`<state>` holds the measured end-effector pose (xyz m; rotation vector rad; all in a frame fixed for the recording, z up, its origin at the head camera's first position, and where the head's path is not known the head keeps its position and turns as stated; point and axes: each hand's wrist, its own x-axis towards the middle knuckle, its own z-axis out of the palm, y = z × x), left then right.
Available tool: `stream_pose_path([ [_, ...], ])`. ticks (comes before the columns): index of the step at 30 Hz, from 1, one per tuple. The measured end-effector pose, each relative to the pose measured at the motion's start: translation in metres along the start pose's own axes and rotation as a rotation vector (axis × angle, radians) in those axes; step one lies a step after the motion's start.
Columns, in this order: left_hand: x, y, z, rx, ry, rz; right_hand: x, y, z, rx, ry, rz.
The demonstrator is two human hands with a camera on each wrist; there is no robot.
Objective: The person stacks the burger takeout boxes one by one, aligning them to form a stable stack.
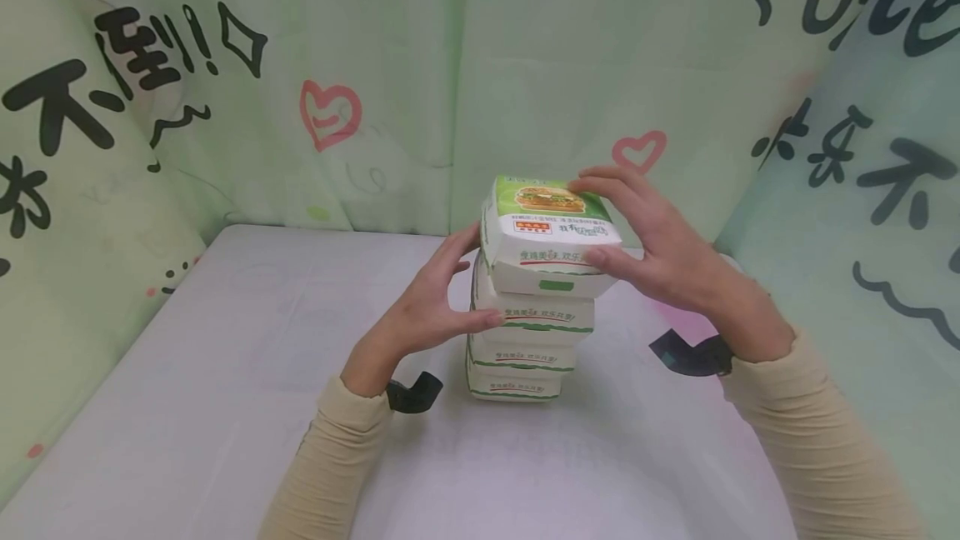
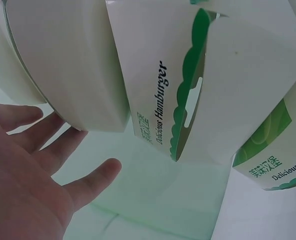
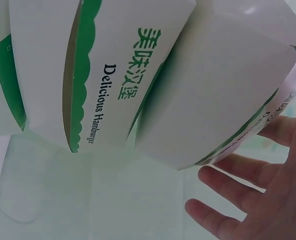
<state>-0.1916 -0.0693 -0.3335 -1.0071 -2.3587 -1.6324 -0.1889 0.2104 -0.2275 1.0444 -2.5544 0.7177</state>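
Note:
A stack of several white-and-green paper hamburger boxes (image 1: 534, 357) stands on the table. Its top box (image 1: 558, 257), with a burger picture on the lid, sits a little off line to the right. My right hand (image 1: 663, 248) grips this top box, thumb on the front face and fingers over the far right edge. On the left side, my left hand (image 1: 420, 302) rests against the stack with its thumb at the front of the box below. In the left wrist view its fingers (image 2: 62, 150) are fairly straight along a box edge. The right wrist view shows fingertips (image 3: 223, 182) beside the upper box.
A white cloth covers the table (image 1: 300, 315). Pale green curtains (image 1: 390, 15) with black lettering and red hearts hang behind and at both sides. A black strap (image 1: 416, 394) is on the left wrist, and another strap (image 1: 690, 354) is on the right.

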Motion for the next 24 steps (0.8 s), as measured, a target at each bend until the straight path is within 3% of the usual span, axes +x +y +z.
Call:
stream_pose_path([
  [13,0.0,-0.001,-0.006,0.005,0.004,0.045,-0.003,0.001,0.0,-0.003,-0.001,0.025],
  [24,-0.006,-0.003,-0.016,0.036,0.016,0.029,-0.01,0.001,-0.007,0.065,0.038,0.077],
])
